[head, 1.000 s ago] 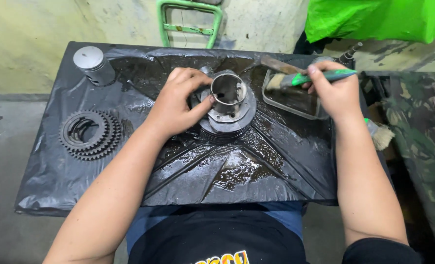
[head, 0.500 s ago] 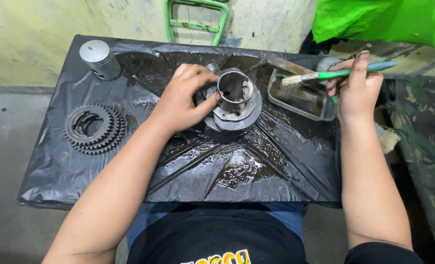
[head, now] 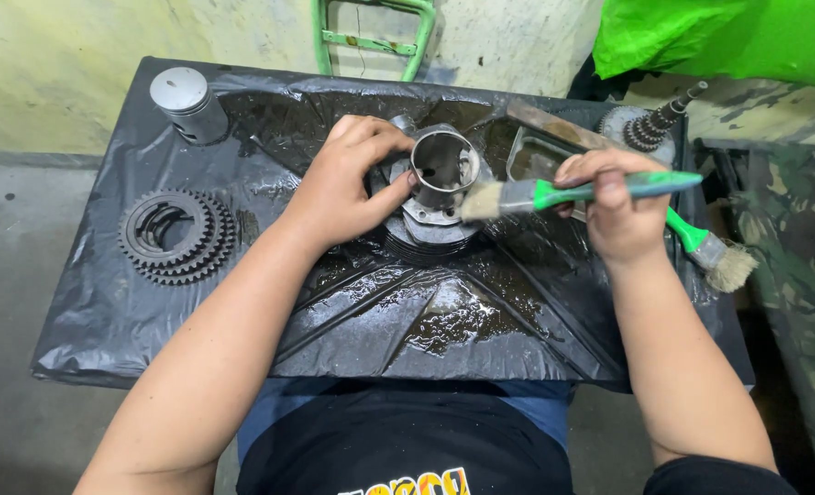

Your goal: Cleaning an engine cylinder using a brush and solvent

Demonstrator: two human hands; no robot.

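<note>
the left hand (head: 348, 188) wraps its grip around a grey metal cylinder part with a hollow bore (head: 441, 179), which stands upright at the middle of the far half of the worktop (head: 105, 312). the right hand (head: 614, 206) has its grip closed on a green-handled paintbrush (head: 554, 194), bristles just beside the cylinder's right edge. a second green brush (head: 712, 252) overhangs the right edge. black toothed gears (head: 176, 236) lie well apart at left, with open wet black plastic in front. a grey piston (head: 187, 104) stands at the far left corner, by a pale wall.
</note>
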